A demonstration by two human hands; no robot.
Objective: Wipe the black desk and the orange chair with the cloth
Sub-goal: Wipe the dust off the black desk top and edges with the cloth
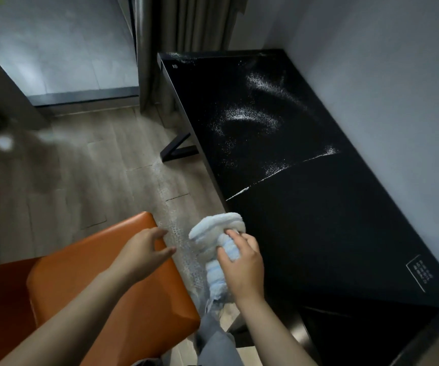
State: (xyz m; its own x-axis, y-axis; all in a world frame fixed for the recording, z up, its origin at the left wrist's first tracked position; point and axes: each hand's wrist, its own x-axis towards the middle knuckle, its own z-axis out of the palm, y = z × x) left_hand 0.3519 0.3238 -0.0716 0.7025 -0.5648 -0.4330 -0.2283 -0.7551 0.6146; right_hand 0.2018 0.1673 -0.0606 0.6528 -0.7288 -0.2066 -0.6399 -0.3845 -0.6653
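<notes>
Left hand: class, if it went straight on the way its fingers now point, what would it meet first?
Probably the cloth held by the right hand. The left hand, open over the orange chair, points right across a gap toward it. Depth is unclear, so it might pass beside it.

Desk [318,207] at right, against wall [398,88]. Chair [94,273] left of desk. Cloth [218,241] betw. the two, above floor [94,167].
</notes>
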